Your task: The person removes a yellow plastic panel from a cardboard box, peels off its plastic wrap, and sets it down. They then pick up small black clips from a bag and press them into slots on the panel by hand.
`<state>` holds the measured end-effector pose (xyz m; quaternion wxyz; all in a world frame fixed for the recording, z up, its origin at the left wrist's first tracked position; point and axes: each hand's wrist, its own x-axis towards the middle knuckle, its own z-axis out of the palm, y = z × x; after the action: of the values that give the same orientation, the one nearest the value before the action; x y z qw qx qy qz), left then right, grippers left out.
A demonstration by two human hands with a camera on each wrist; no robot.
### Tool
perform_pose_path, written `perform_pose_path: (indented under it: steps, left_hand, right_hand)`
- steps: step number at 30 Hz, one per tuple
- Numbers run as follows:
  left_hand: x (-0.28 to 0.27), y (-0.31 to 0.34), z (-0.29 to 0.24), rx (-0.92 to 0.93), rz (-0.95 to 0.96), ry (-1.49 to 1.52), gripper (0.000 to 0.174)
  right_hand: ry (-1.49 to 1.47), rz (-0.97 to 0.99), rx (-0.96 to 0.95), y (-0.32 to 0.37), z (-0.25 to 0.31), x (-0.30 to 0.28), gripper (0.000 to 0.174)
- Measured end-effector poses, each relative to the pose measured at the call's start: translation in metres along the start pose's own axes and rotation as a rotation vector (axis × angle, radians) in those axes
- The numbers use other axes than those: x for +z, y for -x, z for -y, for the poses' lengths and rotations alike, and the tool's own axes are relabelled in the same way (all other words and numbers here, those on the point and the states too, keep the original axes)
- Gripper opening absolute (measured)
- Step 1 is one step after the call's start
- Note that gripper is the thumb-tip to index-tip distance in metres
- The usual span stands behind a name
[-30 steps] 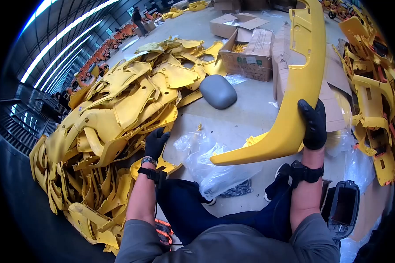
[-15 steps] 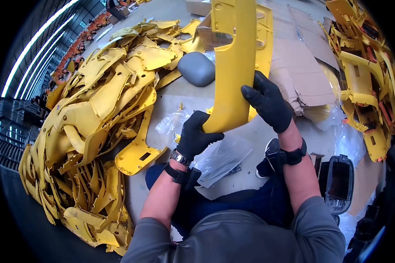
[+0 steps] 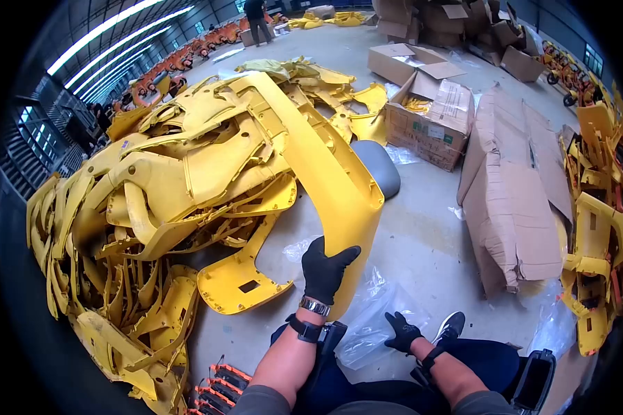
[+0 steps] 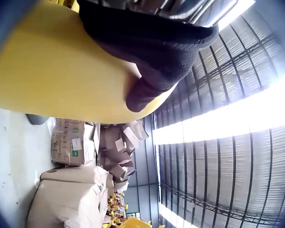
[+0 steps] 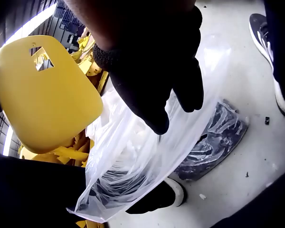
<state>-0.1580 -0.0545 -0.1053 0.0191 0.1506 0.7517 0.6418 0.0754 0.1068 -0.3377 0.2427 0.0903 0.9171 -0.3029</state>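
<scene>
A long, curved yellow plastic panel (image 3: 342,200) slants up and leftward, its far end overlapping the pile in the head view. My gloved left hand (image 3: 324,273) grips its near part, with the thumb (image 4: 142,95) across the smooth outer face in the left wrist view. Low in front of my legs, my gloved right hand (image 3: 401,333) has its fingers spread apart. Below those fingers lies a clear plastic bag (image 5: 133,152), which they overlap in the right wrist view. Beside the bag, a dark plastic-wrapped pack (image 5: 211,142) rests on the floor.
Stacked yellow panels (image 3: 187,166) form a large pile on the left; more yellow parts (image 3: 592,242) stand at the right. A grey rounded cover (image 3: 379,169) lies ahead near an open cardboard box (image 3: 429,121). Flattened cardboard (image 3: 509,200) covers floor on the right.
The panel has swung left toward the pile and tilted over. My right hand has let go of it and dropped towards the plastic bag, while my left hand keeps its hold.
</scene>
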Motion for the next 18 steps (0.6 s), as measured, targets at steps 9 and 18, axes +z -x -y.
perform_pose_path:
  steps: [9,18]
  left_hand:
    - [-0.015,-0.014,0.018,0.160,-0.047,-0.154,0.043]
    - [-0.020,-0.016,0.013,-0.021,0.242,0.050,0.044]
  right_hand:
    - [-0.372,-0.296,-0.138,-0.026,-0.018,-0.180,0.022]
    - [-0.067,-1.397,0.588,0.464,-0.111,-0.341,0.021]
